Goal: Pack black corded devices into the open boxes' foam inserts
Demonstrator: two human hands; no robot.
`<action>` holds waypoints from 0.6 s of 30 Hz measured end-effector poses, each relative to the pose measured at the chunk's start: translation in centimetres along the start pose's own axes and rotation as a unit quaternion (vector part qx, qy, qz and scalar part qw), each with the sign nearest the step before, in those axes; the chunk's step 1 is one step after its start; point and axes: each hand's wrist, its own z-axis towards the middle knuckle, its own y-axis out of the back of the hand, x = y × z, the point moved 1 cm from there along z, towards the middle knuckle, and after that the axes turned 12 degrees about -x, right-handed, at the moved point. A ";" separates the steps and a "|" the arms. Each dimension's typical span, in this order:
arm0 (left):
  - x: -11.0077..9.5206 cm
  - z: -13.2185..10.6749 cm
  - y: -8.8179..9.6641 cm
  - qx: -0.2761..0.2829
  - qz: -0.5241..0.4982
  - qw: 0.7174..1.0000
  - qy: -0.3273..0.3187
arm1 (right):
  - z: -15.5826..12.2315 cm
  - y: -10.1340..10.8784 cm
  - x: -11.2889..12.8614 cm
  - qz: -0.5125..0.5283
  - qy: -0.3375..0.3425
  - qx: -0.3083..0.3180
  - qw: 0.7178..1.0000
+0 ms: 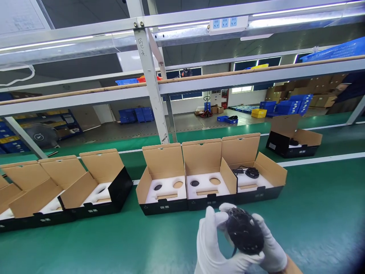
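Gloved left hand [211, 243] and right hand [270, 245] held a black round device [245, 231], grip closed around it, surface detail blurred, edges partly finger-covered, leftmost box [5, 226] was cut off.

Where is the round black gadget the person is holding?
In the head view, the round black gadget is near the bottom, right of centre, between the gloved left hand and right hand, on the near side of the open boxes.

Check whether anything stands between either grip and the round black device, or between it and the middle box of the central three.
Nothing visible separates the left grip or right grip from the black device; both hold it. Beyond the fingers, only the front wall of the middle box visibly intervenes.
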 end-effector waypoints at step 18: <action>3.3 3.1 -0.2 0.240 -0.378 0.785 0.427 | 0.4 -1.3 4.1 -0.748 0.227 -0.086 0.617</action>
